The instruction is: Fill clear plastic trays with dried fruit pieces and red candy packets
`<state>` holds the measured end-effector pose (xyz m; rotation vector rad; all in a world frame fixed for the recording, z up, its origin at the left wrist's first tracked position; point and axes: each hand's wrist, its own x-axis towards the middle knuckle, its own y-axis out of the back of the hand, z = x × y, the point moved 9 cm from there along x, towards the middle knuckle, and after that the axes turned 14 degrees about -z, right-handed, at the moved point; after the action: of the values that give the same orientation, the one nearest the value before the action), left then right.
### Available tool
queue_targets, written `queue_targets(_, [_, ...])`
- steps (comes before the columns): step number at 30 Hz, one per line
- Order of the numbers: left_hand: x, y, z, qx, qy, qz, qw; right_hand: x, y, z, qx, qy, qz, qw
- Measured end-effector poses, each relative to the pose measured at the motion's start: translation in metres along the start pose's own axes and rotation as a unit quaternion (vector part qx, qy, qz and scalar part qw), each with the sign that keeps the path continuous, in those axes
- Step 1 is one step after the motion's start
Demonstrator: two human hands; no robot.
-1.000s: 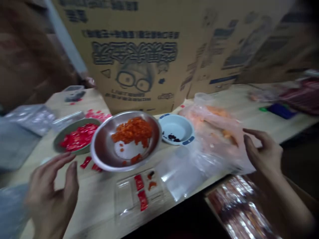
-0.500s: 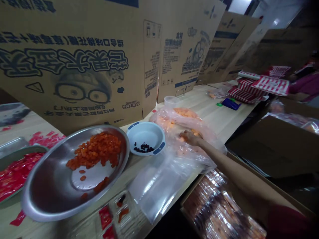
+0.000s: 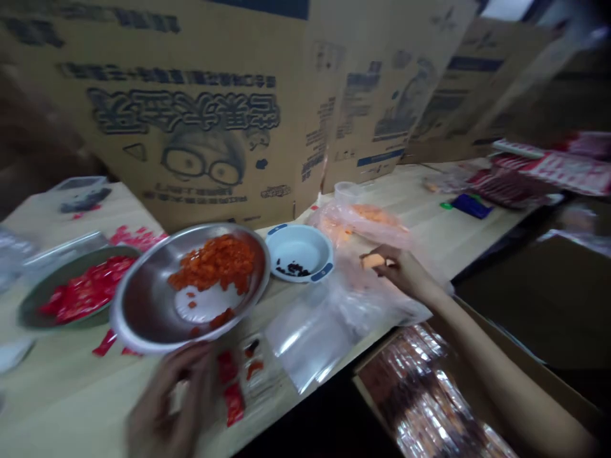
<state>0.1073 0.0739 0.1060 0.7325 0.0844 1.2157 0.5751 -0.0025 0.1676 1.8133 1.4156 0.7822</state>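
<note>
My right hand (image 3: 401, 270) pinches a pale orange block-shaped piece (image 3: 373, 261) above a clear plastic bag (image 3: 353, 280) with more orange pieces inside. My left hand (image 3: 172, 401), blurred, is at the front of the table with thumb and fingers apart; nothing shows between them. Beside its fingertips lies a clear plastic tray (image 3: 267, 381) with red packets (image 3: 233, 404) and small dark and orange bits in its compartments. Behind that hand stands a steel bowl (image 3: 143, 318) of orange diced pieces (image 3: 214, 264).
A light blue basin (image 3: 305, 245) holds small dark bits. At left is a green bowl (image 3: 38, 312) of red packets (image 3: 90, 289). Clear plastic sheets (image 3: 310, 337) lie at the table edge, above a box of wrapped goods (image 3: 424, 394). Cardboard (image 3: 191, 63) stands behind.
My right hand has lifted from the bag with an orange piece between its fingers. My left hand has come into view beside the tray. The view has swung left.
</note>
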Motion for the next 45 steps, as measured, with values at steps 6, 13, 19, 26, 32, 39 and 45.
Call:
queue_targets(6, [-0.013,-0.091,0.074,-0.055,-0.059,-0.191,0.978,-0.047,-0.177,-0.152,0.103,0.189,-0.226,0.950])
queue_targets(13, [-0.068,-0.034,-0.041,-0.157,0.141,-0.080,0.974,-0.052,-0.287,-0.168,0.226,0.176,-0.291,0.913])
queue_targets(19, [-0.083,-0.007,-0.120,-0.096,0.262,0.087,0.956,-0.045,-0.301,-0.197,0.225,0.227,-0.259,0.911])
queue_targets(26, [-0.069,-0.020,-0.104,0.153,0.230,-0.021,0.961,-0.040,-0.323,-0.215,0.218,0.236,-0.199,0.926])
queue_targets(32, [-0.081,0.014,-0.103,0.091,0.179,0.054,0.978,-0.057,-0.357,-0.242,0.140,0.273,-0.194,0.932])
queue_targets(39, [-0.102,0.010,-0.100,0.034,0.147,-0.030,0.988,-0.073,-0.379,-0.248,0.096,0.324,-0.210,0.918])
queue_targets(45, [-0.097,-0.009,-0.098,0.124,0.115,-0.044,0.985,-0.053,-0.362,-0.236,-0.016,0.300,-0.196,0.933])
